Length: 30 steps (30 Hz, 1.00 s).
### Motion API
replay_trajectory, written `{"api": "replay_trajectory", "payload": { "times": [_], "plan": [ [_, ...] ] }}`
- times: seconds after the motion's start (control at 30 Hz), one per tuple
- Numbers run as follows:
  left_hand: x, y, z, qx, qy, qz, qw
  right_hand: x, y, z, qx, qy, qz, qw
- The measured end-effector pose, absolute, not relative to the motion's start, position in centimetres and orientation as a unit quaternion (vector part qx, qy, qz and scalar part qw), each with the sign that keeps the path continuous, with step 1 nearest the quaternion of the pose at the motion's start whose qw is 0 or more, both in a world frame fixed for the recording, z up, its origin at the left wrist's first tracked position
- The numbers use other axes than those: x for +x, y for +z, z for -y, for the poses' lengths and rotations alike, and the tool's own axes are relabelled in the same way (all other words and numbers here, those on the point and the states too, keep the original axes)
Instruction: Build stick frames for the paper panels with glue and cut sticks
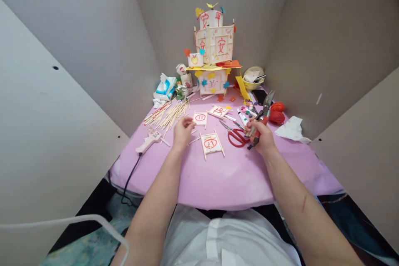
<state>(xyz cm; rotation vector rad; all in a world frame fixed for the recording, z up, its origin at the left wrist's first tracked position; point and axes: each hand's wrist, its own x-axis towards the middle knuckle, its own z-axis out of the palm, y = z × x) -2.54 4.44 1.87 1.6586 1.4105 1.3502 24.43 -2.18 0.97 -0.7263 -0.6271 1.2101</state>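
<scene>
My right hand (261, 133) is wrapped round the red handles of garden pruners (267, 106), blades pointing up and away from me. My left hand (183, 131) has its fingertips pinched together at the left edge of a small stick-framed panel (200, 118) with a circled red mark; what they hold is hidden. Nearer to me lies a second stick-framed panel (212, 144) with a red circle. Behind them is a third panel (218, 111) with a red character. Red-handled scissors (237, 138) lie just left of my right hand.
A decorated paper-and-stick tower (215, 50) stands at the back. Loose wooden sticks (170, 114) and a corded glue gun (149, 140) lie on the left. Red yarn (277, 114), a crumpled tissue (293, 129) and a yellow bowl (253, 81) are on the right. Grey partitions enclose the table.
</scene>
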Motion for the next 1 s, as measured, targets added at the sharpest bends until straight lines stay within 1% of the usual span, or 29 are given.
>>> {"api": "replay_trajectory", "payload": {
  "times": [0.1,0.27,0.6,0.8,1.0],
  "plan": [
    [-5.9,2.0,-5.4,0.578,0.522,-0.573,0.256,24.5,0.7,2.1,-0.323,0.571,0.28,0.701],
    [-8.4,1.0,-5.6,0.591,0.471,-0.61,0.238,24.5,0.3,1.9,-0.328,0.577,0.285,0.691],
    [-7.9,1.0,-4.5,0.668,0.348,-0.636,0.165,24.5,0.3,2.1,-0.329,0.574,0.276,0.697],
    [-6.7,1.4,-4.2,0.715,0.298,-0.612,0.16,24.5,0.1,2.0,-0.328,0.576,0.279,0.694],
    [-4.8,0.7,-4.4,0.702,0.295,-0.62,0.189,24.5,0.0,2.0,-0.327,0.576,0.28,0.695]
  ]
}}
